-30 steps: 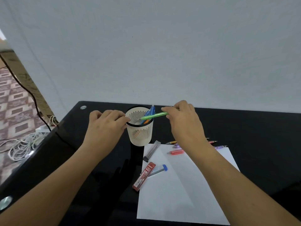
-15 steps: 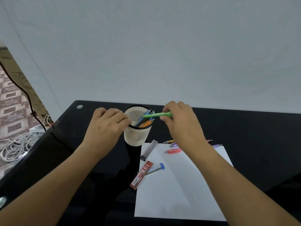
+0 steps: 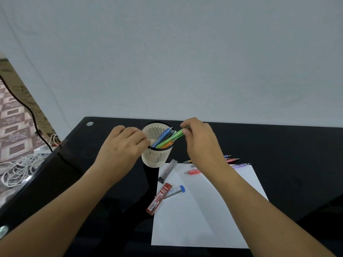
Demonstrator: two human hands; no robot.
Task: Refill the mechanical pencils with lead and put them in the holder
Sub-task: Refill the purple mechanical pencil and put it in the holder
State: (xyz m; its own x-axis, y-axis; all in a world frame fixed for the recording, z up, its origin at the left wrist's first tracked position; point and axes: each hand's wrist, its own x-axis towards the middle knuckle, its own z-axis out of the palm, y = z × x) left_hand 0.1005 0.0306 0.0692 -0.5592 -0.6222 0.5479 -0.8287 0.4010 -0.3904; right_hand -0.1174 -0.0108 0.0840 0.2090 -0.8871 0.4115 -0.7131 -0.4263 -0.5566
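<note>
Green pencil (image 3: 172,137), pinched in the fingers of our right hand (image 3: 202,143), slants into the holder (image 3: 156,158) whose rim our left hand (image 3: 122,145) grips.

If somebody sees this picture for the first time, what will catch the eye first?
First, the right hand pinching a green pencil, which slants into the cream holder at the back of the black table. The left hand has curled fingers at the holder's left rim. In front lies a white sheet, with a red lead case across its left edge.
</note>
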